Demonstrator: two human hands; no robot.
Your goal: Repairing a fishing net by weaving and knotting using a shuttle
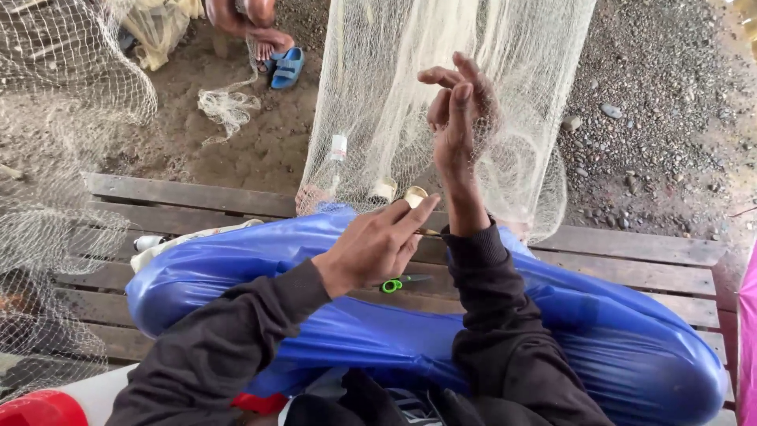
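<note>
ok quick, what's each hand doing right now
Left hand: fingers half curled over a thin stick; grip cannot be told.
Right hand: raised, fingers hooked in the net.

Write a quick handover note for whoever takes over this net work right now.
Right hand: raised, fingers hooked into the hanging pale fishing net, gripping the mesh.
Left hand: low over the lap, pinching a thin, pale tool, too hidden to name.
Green-handled scissors lie on the wooden slat platform, under the left hand.
Blue plastic sheet covers the lap.
Spools and a small bottle sit behind the net.
How much of the net is finished or left cannot be judged from this view.
</note>
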